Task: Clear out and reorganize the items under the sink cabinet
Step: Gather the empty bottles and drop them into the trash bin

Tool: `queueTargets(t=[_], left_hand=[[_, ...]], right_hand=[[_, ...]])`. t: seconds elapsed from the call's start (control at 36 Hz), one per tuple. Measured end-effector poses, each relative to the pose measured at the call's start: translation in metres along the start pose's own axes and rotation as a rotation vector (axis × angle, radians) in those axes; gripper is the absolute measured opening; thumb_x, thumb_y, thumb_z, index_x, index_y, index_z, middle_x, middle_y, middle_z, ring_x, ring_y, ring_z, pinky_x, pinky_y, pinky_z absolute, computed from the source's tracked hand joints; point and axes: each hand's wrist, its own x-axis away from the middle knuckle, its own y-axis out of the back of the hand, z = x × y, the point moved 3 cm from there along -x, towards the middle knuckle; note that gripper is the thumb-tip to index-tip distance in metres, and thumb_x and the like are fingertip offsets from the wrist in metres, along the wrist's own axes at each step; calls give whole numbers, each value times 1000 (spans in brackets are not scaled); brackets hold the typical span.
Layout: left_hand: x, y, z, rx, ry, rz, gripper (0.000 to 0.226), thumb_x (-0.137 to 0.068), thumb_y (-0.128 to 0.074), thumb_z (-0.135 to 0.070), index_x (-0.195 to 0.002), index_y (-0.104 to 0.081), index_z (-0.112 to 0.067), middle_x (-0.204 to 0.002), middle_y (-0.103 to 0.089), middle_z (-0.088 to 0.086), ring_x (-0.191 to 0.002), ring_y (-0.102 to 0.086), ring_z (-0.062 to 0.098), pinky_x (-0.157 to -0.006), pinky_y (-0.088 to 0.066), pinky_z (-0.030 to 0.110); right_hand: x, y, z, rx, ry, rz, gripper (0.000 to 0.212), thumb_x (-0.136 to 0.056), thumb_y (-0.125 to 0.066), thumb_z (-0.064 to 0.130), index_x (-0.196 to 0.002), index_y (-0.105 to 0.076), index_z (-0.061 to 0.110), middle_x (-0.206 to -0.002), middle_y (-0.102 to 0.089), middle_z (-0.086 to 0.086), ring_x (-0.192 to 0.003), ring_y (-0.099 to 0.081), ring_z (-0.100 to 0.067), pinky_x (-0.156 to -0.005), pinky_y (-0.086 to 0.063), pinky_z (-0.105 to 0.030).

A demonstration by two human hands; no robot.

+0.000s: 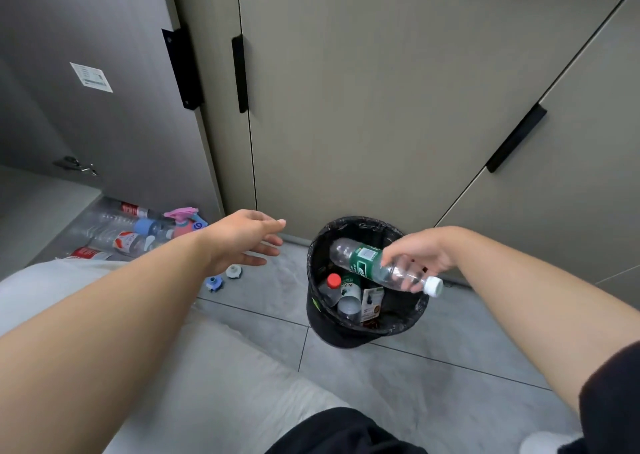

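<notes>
My right hand (420, 252) holds a clear plastic bottle (363, 263) with a green label and white cap, lying almost level over the black bin (320, 325). The bin has a black liner and holds a red-capped bottle (331, 287), another bottle and a carton. My left hand (247, 238) is stretched out open over the floor, left of the bin, touching nothing. Several empty bottles (117, 231) and a pink spray bottle (185, 219) lie on the floor of the open cabinet at the left.
Two loose caps (223, 278) lie on the grey tiled floor below my left hand. The open cabinet door (114, 82) stands at the left; shut doors with black handles (239, 72) are behind the bin. My knee in light trousers fills the lower left.
</notes>
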Motion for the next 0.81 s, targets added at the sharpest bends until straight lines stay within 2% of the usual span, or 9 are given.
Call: queueTargets(t=[0.06, 0.14, 0.19, 0.25, 0.31, 0.39, 0.53, 0.69, 0.81], left_hand=[[0, -1, 0, -20, 4, 2, 31, -96, -65, -46, -113, -67, -19, -107, -76, 4, -93, -76, 17, -89, -61, 41], [0, -2, 0, -46, 14, -13, 29, -98, -63, -42, -113, -67, -18, -108, -75, 5, -96, -75, 19, -91, -60, 42], [0, -2, 1, -69, 12, -36, 26, -100, -61, -40, -111, -66, -16, -107, -75, 5, -97, -75, 20, -91, -60, 41], [1, -2, 1, -138, -14, -69, 21, -101, -59, -36, -109, -65, -17, -104, -75, 4, -95, -74, 19, -85, -60, 37], [1, -1, 0, -298, -71, -108, 14, -101, -58, -28, -105, -65, -17, -100, -75, 2, -91, -74, 15, -78, -59, 31], [1, -2, -1, -461, -133, -131, 11, -96, -57, -18, -99, -68, -17, -96, -76, 6, -88, -74, 18, -85, -59, 35], [2, 0, -1, -517, -154, -126, 13, -95, -57, -17, -99, -69, -17, -95, -75, 4, -85, -75, 16, -86, -60, 38], [1, 5, 0, -549, -171, -119, 12, -96, -58, -20, -102, -68, -18, -98, -73, 0, -89, -73, 17, -85, -60, 37], [2, 10, -1, -566, -176, -143, 13, -96, -58, -23, -103, -68, -18, -100, -71, -1, -97, -69, 21, -88, -59, 38]], right_hand=[[-7, -3, -3, 1, -82, -38, 61, -72, -80, 40, -123, -60, 12, -100, -63, -17, -78, -71, -31, -76, -61, -41], [-20, -11, 1, -7, -151, -147, 50, -82, -75, 47, -112, -62, 10, -89, -70, -13, -74, -70, -25, -65, -60, -31], [-30, -18, 9, 31, -133, -231, 47, -85, -73, 44, -114, -60, 10, -102, -69, -14, -79, -67, -24, -64, -58, -28], [-38, -26, 19, 56, -88, -293, 41, -87, -71, 36, -116, -60, 9, -112, -65, -14, -83, -65, -24, -68, -58, -28], [-47, -36, 30, 79, -10, -340, 31, -86, -72, 26, -108, -62, 7, -108, -62, -13, -84, -63, -23, -73, -62, -31], [-54, -47, 46, 230, 113, -465, 20, -83, -72, 19, -98, -65, 7, -98, -67, -12, -90, -70, -28, -78, -63, -38], [-65, -64, 58, 417, 284, -605, 39, -87, -67, 18, -125, -61, 20, -126, -62, -8, -117, -57, -28, -94, -50, -32], [-73, -72, 60, 408, 400, -688, 32, -95, -54, 19, -127, -59, 19, -124, -58, -8, -110, -57, -27, -89, -50, -36], [-60, -72, 76, 397, 448, -818, 18, -91, -52, 17, -102, -64, 24, -111, -56, -1, -97, -59, -25, -78, -49, -35]])
